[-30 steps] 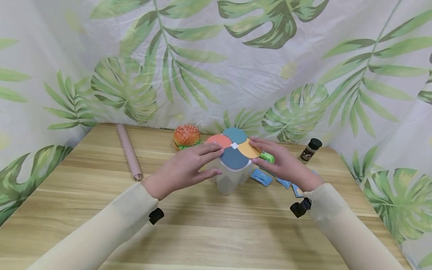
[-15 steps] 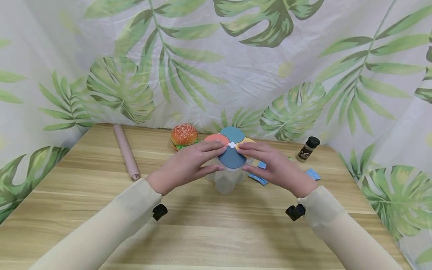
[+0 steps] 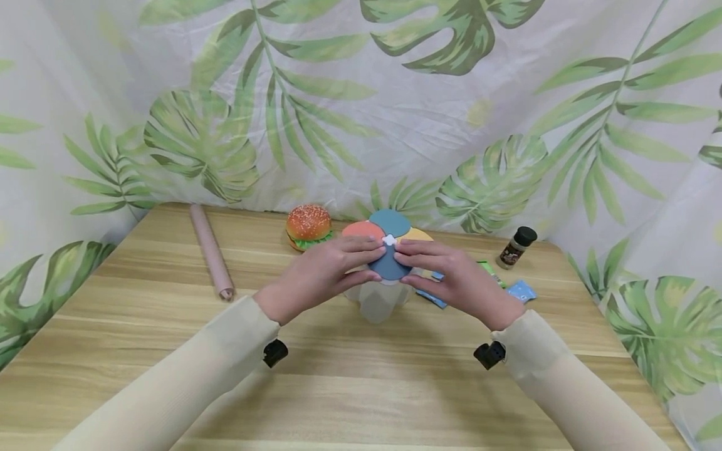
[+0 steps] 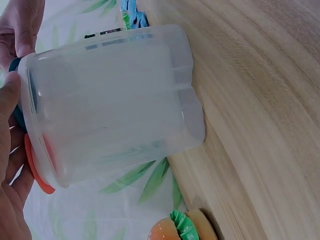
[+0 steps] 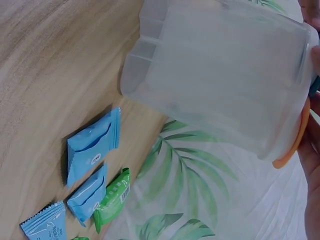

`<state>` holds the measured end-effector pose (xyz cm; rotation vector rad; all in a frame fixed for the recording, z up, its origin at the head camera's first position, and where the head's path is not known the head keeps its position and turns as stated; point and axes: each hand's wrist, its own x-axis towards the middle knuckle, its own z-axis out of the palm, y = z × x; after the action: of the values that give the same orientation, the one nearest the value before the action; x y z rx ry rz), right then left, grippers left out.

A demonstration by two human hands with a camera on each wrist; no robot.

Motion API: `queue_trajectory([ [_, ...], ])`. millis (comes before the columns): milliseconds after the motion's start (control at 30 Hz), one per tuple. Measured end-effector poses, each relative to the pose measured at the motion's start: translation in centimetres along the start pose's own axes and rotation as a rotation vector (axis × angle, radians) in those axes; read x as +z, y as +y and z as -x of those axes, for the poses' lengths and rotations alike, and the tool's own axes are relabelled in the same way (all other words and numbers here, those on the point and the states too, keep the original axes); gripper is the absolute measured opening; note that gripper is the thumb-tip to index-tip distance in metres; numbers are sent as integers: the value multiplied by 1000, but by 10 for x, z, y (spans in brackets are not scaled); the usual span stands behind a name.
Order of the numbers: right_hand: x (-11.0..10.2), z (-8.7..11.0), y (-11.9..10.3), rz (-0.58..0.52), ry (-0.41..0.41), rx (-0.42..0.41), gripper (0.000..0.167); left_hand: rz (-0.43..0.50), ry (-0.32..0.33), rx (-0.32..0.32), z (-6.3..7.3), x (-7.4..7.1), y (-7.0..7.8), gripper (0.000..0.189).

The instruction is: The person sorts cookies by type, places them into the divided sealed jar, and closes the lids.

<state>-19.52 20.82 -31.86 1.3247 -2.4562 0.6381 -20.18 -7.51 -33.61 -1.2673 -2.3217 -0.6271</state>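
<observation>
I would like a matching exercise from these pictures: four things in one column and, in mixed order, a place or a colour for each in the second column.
Column 1
1. Long roll
2. Burger
3. Small jar
4. Container

Column 2
A. Black on top, furthest to the right of the four
B. Translucent, with the left hand and the right hand on top of it
C. Dusty pink, lying furthest to the left of the four
D. Reddish orange on top, green lower down

Right pairs: 1-C, 2-D, 3-A, 4-B
</observation>
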Motion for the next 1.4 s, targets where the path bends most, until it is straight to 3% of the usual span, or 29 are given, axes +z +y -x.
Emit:
queue_trajectory([
  [167,0,0,1,55,41,-59,48,-8,18,-4,-1,1,1,47],
  [400,-1,-3,2,122,65,-128,50,-62,64,35,-1,4,2,47],
  [600,-1,-2,2,101,70,-133,50,-103,60,46,-1,4,3,47],
  [1400,9,3,3,79,89,-102,49,-73,61,22,5,8,3,45],
])
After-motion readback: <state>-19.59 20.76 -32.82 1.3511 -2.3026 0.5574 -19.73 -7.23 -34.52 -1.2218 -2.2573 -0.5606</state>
